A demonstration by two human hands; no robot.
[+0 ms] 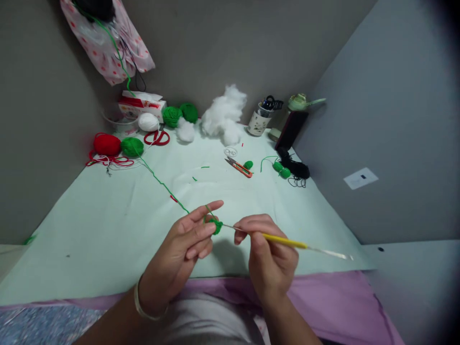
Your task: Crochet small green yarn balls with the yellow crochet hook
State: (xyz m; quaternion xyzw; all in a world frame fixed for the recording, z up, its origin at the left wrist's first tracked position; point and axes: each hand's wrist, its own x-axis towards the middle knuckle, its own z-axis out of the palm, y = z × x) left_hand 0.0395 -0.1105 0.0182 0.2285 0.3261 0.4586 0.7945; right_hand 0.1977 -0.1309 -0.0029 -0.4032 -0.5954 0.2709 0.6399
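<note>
Between the thumb and fingers of my left hand (187,244) is a small green crochet piece (216,226). Green yarn (161,182) loops over my raised left index finger and runs back to a green yarn ball (132,146) at the far left. My right hand (271,254) is closed around a crochet hook (283,240) with a yellow handle. The hook's thin metal shaft points left and its tip meets the green piece; the exact stitch is too small to make out. Its other metal end sticks out to the right.
Orange-handled thread snips (239,166) lie mid-table beside a small green crocheted ball (248,165). White stuffing (224,115), red scissors (157,138), red yarn (107,144) and a pen cup (259,120) stand along the back. Black yarn (294,165) lies at the right near the partition.
</note>
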